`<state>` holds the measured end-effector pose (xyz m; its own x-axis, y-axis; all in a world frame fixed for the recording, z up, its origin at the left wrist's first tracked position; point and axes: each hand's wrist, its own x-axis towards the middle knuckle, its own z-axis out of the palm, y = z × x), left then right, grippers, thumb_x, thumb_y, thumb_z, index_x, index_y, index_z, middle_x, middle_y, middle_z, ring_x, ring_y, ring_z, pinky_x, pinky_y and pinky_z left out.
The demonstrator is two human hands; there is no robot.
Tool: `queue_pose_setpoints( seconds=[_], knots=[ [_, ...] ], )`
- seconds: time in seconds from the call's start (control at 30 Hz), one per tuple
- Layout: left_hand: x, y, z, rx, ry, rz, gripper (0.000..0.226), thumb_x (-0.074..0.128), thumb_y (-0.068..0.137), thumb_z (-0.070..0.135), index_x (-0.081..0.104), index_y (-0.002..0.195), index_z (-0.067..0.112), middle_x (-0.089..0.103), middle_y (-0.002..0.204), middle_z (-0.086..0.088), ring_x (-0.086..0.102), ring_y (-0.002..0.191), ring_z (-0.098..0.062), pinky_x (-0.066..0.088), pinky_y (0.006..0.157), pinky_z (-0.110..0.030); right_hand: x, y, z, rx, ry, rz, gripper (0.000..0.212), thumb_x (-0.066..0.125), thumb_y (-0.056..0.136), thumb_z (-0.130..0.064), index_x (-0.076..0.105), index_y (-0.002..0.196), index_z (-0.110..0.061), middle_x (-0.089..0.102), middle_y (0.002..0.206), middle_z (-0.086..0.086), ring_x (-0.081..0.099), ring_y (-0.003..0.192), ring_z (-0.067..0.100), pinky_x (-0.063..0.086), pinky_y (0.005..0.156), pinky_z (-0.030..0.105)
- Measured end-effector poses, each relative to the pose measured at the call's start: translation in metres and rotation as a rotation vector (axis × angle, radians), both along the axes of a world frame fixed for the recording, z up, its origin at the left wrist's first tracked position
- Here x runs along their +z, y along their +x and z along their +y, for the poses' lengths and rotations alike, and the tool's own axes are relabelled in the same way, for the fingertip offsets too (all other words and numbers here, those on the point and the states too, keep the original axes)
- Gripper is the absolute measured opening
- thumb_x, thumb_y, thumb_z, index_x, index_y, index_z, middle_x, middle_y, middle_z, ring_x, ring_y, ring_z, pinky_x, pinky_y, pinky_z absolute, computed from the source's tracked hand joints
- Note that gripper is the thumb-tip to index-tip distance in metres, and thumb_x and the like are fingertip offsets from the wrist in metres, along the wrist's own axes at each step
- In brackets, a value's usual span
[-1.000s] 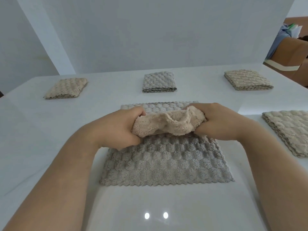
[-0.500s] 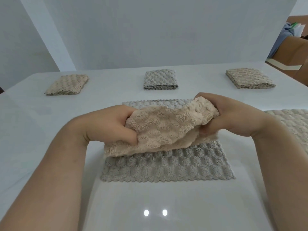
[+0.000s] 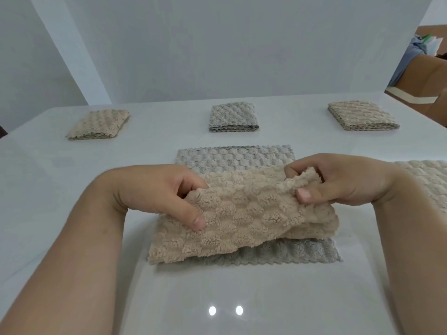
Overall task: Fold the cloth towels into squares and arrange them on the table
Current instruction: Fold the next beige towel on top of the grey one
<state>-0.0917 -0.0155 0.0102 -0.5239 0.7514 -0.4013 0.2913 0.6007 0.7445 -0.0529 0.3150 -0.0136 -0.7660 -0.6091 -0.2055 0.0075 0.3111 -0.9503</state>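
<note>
A beige towel (image 3: pixel 242 213) is held low over a table (image 3: pixel 72 189) between two bare hands, bunched and only partly opened. Its left edge is pinched by the left hand (image 3: pixel 157 192), with the thumb (image 3: pixel 197 221) laid on top and the other fingers curled beneath the cloth. Its upper right corner is gripped by the right hand (image 3: pixel 338 182), the thumb pressed against curled fingers. Below the fingers the cloth is draped onto a grey towel (image 3: pixel 234 158), which is spread flat directly under both hands. The middle of that towel is hidden by the beige cloth, so only its far strip and near edge can be seen.

The table is white and glossy. Two small light spots (image 3: pixel 212 310) are reflected in it on the near side of the fingers. Beyond the far edge the room is closed off by a plain pale wall (image 3: pixel 217 44).

Well beyond the fingers, three folded squares are set apart in a row: a beige one (image 3: pixel 98 124) past the left hand, a grey one (image 3: pixel 232 117) between the hands, and another beige one (image 3: pixel 360 116) past the right hand. Just outside the right wrist, a flat beige cloth (image 3: pixel 425 180) is cut off by the frame edge. In the far right corner, brown cardboard boxes (image 3: pixel 416 76) and a blue garment (image 3: pixel 408 56) can be made out.
</note>
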Motion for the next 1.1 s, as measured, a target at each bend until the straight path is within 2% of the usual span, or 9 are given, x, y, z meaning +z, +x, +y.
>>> queue_pose_setpoints(
  seconds=[0.13, 0.23, 0.33, 0.43, 0.5, 0.67, 0.77, 0.9, 1.1],
  knots=[
    [-0.001, -0.002, -0.004, -0.013, -0.016, -0.027, 0.056, 0.084, 0.077, 0.039, 0.066, 0.102, -0.008, 0.064, 0.097, -0.04, 0.064, 0.082, -0.04, 0.053, 0.073, -0.06, 0.0, 0.0, 0.0, 0.027, 0.033, -0.007, 0.042, 0.091, 0.066, -0.049, 0.072, 0.087, -0.017, 0.064, 0.078, 0.006, 0.058, 0.064, 0.014, 0.047, 0.059, 0.023],
    [-0.003, -0.005, -0.006, 0.056, -0.041, 0.022, 0.065, 0.085, 0.073, 0.055, 0.07, 0.105, 0.001, 0.062, 0.1, -0.04, 0.062, 0.083, -0.042, 0.047, 0.08, -0.07, 0.0, -0.002, 0.0, -0.048, 0.05, 0.019, 0.048, 0.09, 0.069, -0.044, 0.071, 0.094, -0.008, 0.066, 0.086, 0.014, 0.062, 0.074, 0.021, 0.052, 0.068, 0.028],
    [-0.007, -0.011, -0.005, 0.208, -0.005, 0.056, 0.049, 0.081, 0.074, 0.063, 0.077, 0.102, 0.023, 0.07, 0.105, -0.029, 0.065, 0.086, -0.045, 0.05, 0.086, -0.066, 0.002, -0.001, -0.005, -0.182, 0.113, 0.089, 0.04, 0.085, 0.078, -0.038, 0.072, 0.099, -0.007, 0.072, 0.092, 0.012, 0.066, 0.081, 0.022, 0.053, 0.074, 0.028],
    [-0.011, -0.019, -0.004, 0.367, -0.034, 0.213, 0.046, 0.077, 0.066, 0.072, 0.074, 0.082, 0.03, 0.06, 0.073, -0.013, 0.049, 0.067, -0.025, 0.041, 0.065, -0.04, 0.0, -0.005, -0.012, -0.348, 0.19, 0.173, 0.018, 0.078, 0.086, -0.026, 0.075, 0.1, -0.013, 0.078, 0.093, 0.006, 0.073, 0.083, 0.018, 0.056, 0.073, 0.024],
    [-0.017, -0.025, -0.003, 0.453, -0.018, 0.267, 0.033, 0.079, 0.074, 0.057, 0.068, 0.07, 0.026, 0.049, 0.062, 0.001, 0.043, 0.06, -0.014, 0.033, 0.059, -0.031, -0.006, -0.011, -0.014, -0.464, 0.269, 0.223, 0.007, 0.077, 0.089, -0.022, 0.077, 0.096, -0.021, 0.077, 0.087, 0.001, 0.072, 0.079, 0.017, 0.055, 0.069, 0.029],
    [-0.032, -0.035, -0.001, 0.547, -0.102, 0.508, 0.006, 0.073, 0.091, 0.023, 0.068, 0.088, 0.024, 0.07, 0.087, 0.006, 0.063, 0.075, -0.014, 0.048, 0.073, -0.031, -0.018, -0.018, -0.02, -0.609, 0.515, 0.455, 0.009, 0.076, 0.088, -0.036, 0.07, 0.095, -0.032, 0.069, 0.079, -0.01, 0.062, 0.071, 0.006, 0.044, 0.064, 0.022],
    [-0.036, -0.038, -0.001, 0.578, -0.15, 0.603, 0.008, 0.077, 0.088, 0.026, 0.069, 0.088, 0.026, 0.069, 0.091, 0.009, 0.065, 0.087, -0.014, 0.051, 0.078, -0.031, -0.022, -0.019, -0.021, -0.563, 0.649, 0.55, 0.018, 0.074, 0.089, -0.041, 0.069, 0.102, -0.03, 0.063, 0.089, -0.018, 0.057, 0.08, -0.003, 0.039, 0.065, 0.016],
    [-0.037, -0.038, -0.001, 0.552, -0.247, 0.642, 0.014, 0.08, 0.084, 0.031, 0.069, 0.088, 0.024, 0.068, 0.089, 0.007, 0.062, 0.084, -0.012, 0.048, 0.073, -0.028, -0.026, -0.02, -0.023, -0.511, 0.754, 0.525, 0.028, 0.071, 0.09, -0.041, 0.068, 0.114, -0.027, 0.061, 0.102, -0.01, 0.056, 0.091, 0.012, 0.038, 0.079, 0.026],
    [-0.037, -0.036, 0.0, 0.526, -0.278, 0.65, 0.016, 0.082, 0.082, 0.031, 0.067, 0.083, 0.027, 0.067, 0.087, 0.009, 0.06, 0.081, -0.009, 0.044, 0.066, -0.025, -0.028, -0.02, -0.026, -0.495, 0.747, 0.549, 0.026, 0.072, 0.089, -0.033, 0.068, 0.113, -0.024, 0.06, 0.107, -0.006, 0.053, 0.097, 0.015, 0.038, 0.081, 0.027]
  ],
)
